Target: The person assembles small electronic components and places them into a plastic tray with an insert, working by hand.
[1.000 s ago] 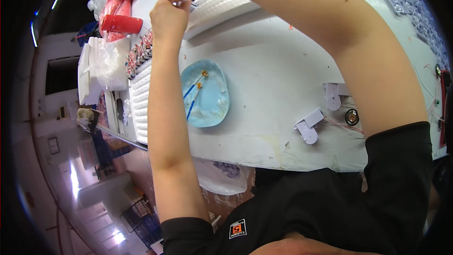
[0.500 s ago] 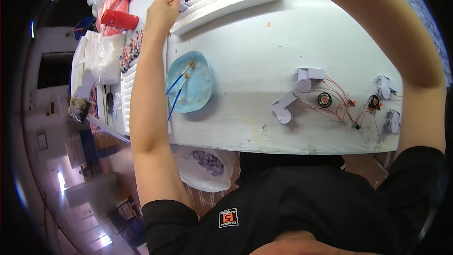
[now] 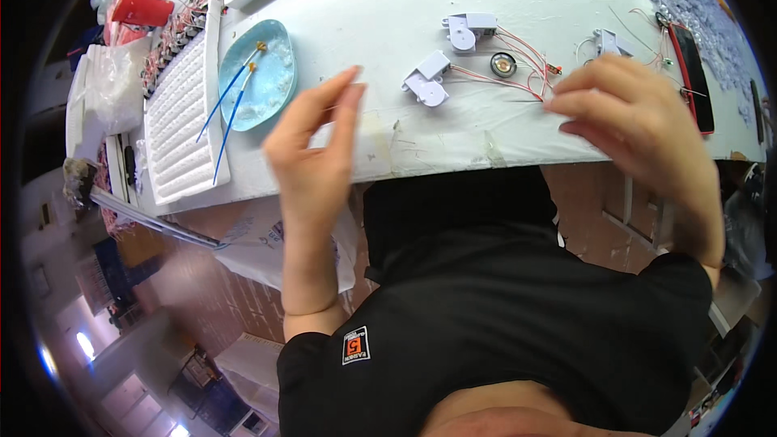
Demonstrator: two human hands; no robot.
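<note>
My left hand (image 3: 318,139) is over the near edge of the table, right of the blue dish (image 3: 279,97), its thumb and forefinger apart with nothing between them. My right hand (image 3: 635,113), slightly blurred, hovers with loosely bent fingers beside red and white wires (image 3: 518,95); I see nothing held in it. Between my hands lie a grey plastic housing (image 3: 426,81) and a second grey housing (image 3: 469,31), with wires running from both. Near them rests a small round speaker (image 3: 503,65). Another grey housing (image 3: 609,42) is partly hidden behind my right hand.
Two blue-handled brushes (image 3: 233,123) lean in the dish, across a ridged white foam tray (image 3: 174,133). A red cylinder (image 3: 142,10) and a clear plastic bag (image 3: 117,85) are at far left. At right lies a red-edged phone (image 3: 692,81) near many clear pieces (image 3: 688,0).
Both hands have come back from the far left side toward the near edge. My left hand is now by the dish, my right by the wires. The view has shifted, revealing the phone.
</note>
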